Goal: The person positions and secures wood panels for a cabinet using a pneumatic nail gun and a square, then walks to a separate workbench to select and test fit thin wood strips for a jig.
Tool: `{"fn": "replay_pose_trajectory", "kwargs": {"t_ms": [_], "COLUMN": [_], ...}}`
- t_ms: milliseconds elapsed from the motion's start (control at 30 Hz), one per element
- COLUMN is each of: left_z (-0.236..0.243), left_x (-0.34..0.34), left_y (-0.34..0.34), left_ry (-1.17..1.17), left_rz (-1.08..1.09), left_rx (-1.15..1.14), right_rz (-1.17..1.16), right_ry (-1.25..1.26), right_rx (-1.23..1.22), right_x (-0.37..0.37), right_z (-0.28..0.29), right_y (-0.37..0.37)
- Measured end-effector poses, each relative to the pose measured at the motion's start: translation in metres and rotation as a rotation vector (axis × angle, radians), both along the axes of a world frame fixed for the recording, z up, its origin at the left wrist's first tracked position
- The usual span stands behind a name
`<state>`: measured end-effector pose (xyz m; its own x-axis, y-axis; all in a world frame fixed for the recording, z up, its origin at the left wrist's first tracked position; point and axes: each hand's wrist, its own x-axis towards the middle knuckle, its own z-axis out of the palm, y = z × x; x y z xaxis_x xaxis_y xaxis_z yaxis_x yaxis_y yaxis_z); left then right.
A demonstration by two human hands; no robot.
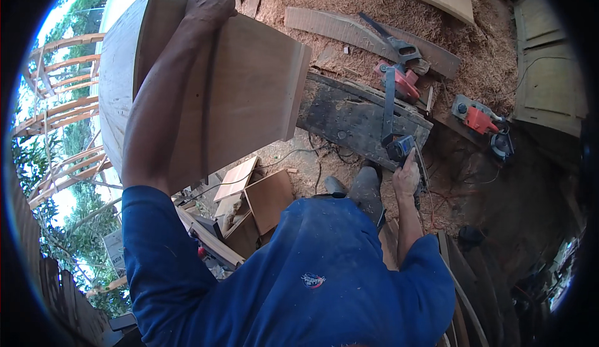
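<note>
My left arm reaches across a large pale wooden box-like piece (249,78) with a curved side. At its far upper edge, my left hand (213,4) is closed around the wood, its fingertips partly hidden. Lower at the right, my right hand (407,173) closes on a blue and black tool (399,149), one finger stretched along it. A long flat grey blade (390,100) stands out from this tool over a worn dark plank bench (349,113). The tool's exact kind cannot be made out.
Beyond the bench, a handsaw (405,50) lies by a red power tool (405,85) amid shavings. Another red power tool (479,120) stands farther right. Cords cross the ground. Loose wooden boards (269,200) lie left of my legs; a panelled wooden piece (549,66) stands at right.
</note>
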<state>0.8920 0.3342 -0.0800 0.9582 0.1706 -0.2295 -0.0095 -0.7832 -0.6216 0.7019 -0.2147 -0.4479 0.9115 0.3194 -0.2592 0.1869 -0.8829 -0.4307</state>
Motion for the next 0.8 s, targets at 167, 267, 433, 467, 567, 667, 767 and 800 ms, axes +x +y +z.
{"fn": "replay_pose_trajectory", "kwargs": {"t_ms": [167,267,433,467,567,667,767,800], "left_z": [0.012,0.002,-0.013,-0.008,-0.034,-0.074,-0.105,-0.116], "left_x": [0.008,-0.004,-0.016,-0.038,-0.048,-0.103,-0.194,-0.231], "left_y": [-0.017,-0.001,0.011,0.005,-0.069,-0.125,-0.185,-0.201], "left_ry": [0.073,-0.07,-0.135,-0.14,-0.513,-0.572,-0.547,-0.546], "left_rz": [0.279,0.116,-0.056,-0.022,-0.382,-0.199,0.134,0.237], "left_rx": [-0.085,-0.092,0.002,0.016,-0.027,-0.307,-0.847,-0.984], "right_rz": [0.046,0.092,0.209,0.285,0.345,0.45,0.435,0.405], "right_ry": [-0.085,-0.095,-0.043,0.001,0.008,-0.014,-0.044,-0.077], "right_rx": [0.033,-0.023,-0.038,-0.037,-0.081,-0.066,-0.046,-0.044], "right_x": [0.014,0.015,0.005,0.0,-0.015,-0.029,-0.046,-0.055], "right_z": [-0.015,-0.015,0.006,0.012,0.007,0.004,-0.007,-0.012], "right_y": [0.012,0.02,0.052,0.061,0.075,0.095,0.139,0.153]}}
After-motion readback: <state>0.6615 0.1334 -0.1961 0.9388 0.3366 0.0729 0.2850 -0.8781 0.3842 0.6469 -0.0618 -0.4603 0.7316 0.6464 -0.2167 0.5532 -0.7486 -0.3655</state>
